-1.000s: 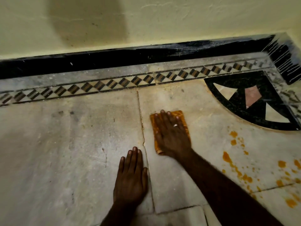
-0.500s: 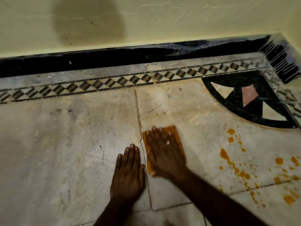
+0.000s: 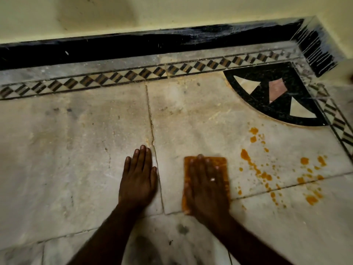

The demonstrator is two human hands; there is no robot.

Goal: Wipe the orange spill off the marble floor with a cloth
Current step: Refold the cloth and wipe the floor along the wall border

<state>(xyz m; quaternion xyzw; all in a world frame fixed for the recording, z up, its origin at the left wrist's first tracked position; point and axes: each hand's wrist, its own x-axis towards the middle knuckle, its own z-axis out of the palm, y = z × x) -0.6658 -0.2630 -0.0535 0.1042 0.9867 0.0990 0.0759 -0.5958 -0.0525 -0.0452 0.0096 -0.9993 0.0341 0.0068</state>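
Seen from the head camera, a person's right hand lies flat, fingers extended and together, pressing down on a folded orange rectangular cloth spread on the pale, worn marble floor; the palm covers most of the cloth rather than gripping it, and a small ring shows on one finger. The left hand rests open and empty, palm down on the floor just left of a grout seam that runs between two slabs, near the cloth but apart from it. The orange spill lies to the right of the cloth as a scatter of blotches and droplets, the nearest drops just beside the cloth's right edge, the rest trailing across a second seam toward the right side of the frame. Beyond the hands, a band of black-and-brown diamond inlay borders the floor, meeting a black quarter-circle corner inlay with white and pink triangles. A glossy black skirting runs along the foot of a pale yellow wall. Both forearms are slightly motion-blurred at the bottom of the frame.
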